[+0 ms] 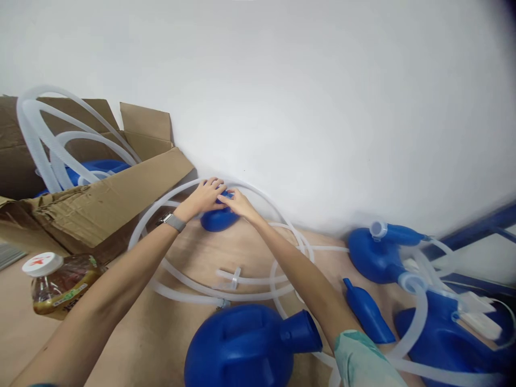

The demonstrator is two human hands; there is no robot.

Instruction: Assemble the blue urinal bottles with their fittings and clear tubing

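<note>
Near the wall, my left hand (205, 195) and my right hand (238, 204) meet over the top of a small blue plastic piece (219, 219). The fingers of both hands close round its upper end, which they partly hide. White ribbed tubing (226, 296) loops on the table around the piece and under my right forearm. A clear plastic clip (236, 278) sits on one length of the tube. Closer to me stands a big round blue container (237, 349), its open neck pointing right.
At the left are a cardboard box (133, 196) holding tubes and blue parts, and a bottle with a white cap (42, 264). On the right lie a blue container (366, 258), a blue funnel-shaped piece (367, 312) and another blue container (443, 338). A white wall (302, 107) rises behind.
</note>
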